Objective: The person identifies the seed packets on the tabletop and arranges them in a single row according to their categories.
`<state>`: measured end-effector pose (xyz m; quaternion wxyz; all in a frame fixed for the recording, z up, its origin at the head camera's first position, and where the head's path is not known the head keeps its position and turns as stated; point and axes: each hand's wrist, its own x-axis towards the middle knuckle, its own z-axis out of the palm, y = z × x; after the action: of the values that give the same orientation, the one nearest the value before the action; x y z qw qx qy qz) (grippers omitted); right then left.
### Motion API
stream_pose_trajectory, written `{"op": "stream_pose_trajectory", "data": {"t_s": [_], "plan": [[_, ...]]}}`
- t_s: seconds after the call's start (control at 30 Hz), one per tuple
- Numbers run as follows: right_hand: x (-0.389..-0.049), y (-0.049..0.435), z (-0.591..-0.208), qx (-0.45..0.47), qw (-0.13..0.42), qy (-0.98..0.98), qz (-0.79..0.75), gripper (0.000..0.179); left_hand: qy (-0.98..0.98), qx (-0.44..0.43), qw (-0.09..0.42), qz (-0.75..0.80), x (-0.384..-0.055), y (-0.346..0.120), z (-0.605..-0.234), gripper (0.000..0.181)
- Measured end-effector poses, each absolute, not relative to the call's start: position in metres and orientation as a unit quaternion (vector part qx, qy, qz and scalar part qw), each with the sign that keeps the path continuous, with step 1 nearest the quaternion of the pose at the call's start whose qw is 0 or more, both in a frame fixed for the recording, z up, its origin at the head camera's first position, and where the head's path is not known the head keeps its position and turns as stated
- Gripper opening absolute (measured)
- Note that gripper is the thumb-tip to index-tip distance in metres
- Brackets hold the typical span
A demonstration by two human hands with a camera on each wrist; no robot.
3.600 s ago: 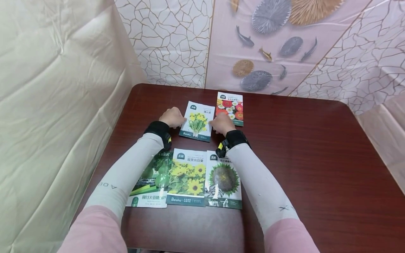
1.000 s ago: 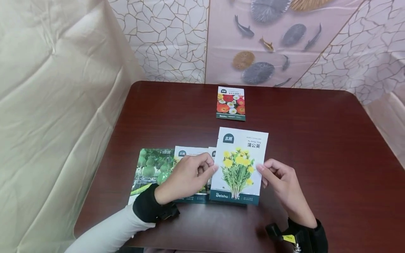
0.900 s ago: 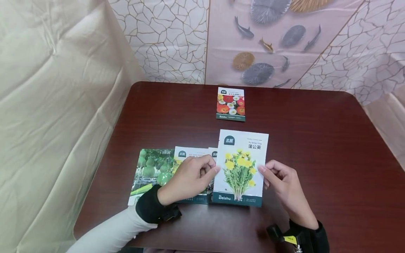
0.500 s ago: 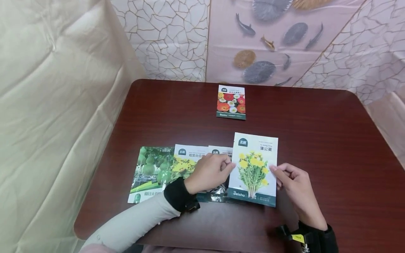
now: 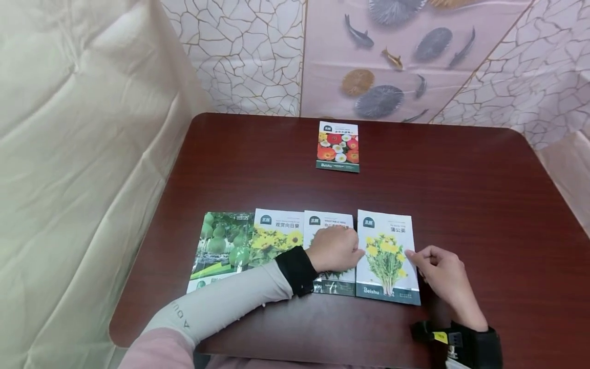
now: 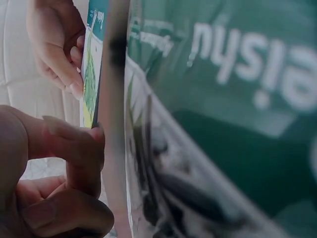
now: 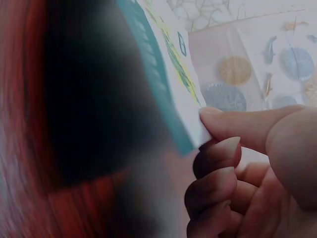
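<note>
A white seed packet with a yellow-flowered plant (image 5: 384, 261) is at the right end of a row of packets, slightly above the table in the right wrist view. My right hand (image 5: 444, 274) pinches its right edge between thumb and curled forefinger. At its left edge, my left hand (image 5: 335, 248) holds the packet with bent fingers (image 6: 84, 153). That hand covers much of a sunflower-head packet (image 5: 334, 288). Left of it lie a yellow sunflower packet (image 5: 278, 238) and a green gourd packet (image 5: 221, 243), partly under my left forearm.
A smaller packet with red and white flowers (image 5: 338, 148) lies near the far edge of the dark red-brown table (image 5: 461, 195). Pale cloth (image 5: 92, 179) hangs along the left side, and patterned cloth (image 5: 249, 61) hangs behind the table.
Both hands have brought the yellow-flowered packet from the far part of the table towards me, then right and down, beside the sunflower-head packet. The other packets stay put.
</note>
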<state>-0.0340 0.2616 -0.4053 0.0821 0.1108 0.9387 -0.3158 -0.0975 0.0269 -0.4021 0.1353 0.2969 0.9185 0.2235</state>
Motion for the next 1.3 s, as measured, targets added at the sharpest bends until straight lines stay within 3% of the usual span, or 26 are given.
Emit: {"op": "stream_pose_trajectory", "data": {"t_s": [0.43, 0.97, 1.3], "plan": [[-0.051, 0.263, -0.419, 0.082, 0.074, 0.961, -0.254, 0.05, 0.924, 0.285, 0.153, 0.202, -0.102, 0.033, -0.41, 0.047], [-0.051, 0.26, -0.415, 0.062, 0.1, 0.962, -0.247, 0.049, 0.924, 0.298, 0.126, 0.205, -0.101, 0.026, -0.4, 0.048], [-0.068, 0.232, -0.376, 0.003, 0.092, 0.936, -0.339, 0.046, 0.903, 0.284, 0.084, 0.312, -0.113, -0.023, -0.378, 0.023]]}}
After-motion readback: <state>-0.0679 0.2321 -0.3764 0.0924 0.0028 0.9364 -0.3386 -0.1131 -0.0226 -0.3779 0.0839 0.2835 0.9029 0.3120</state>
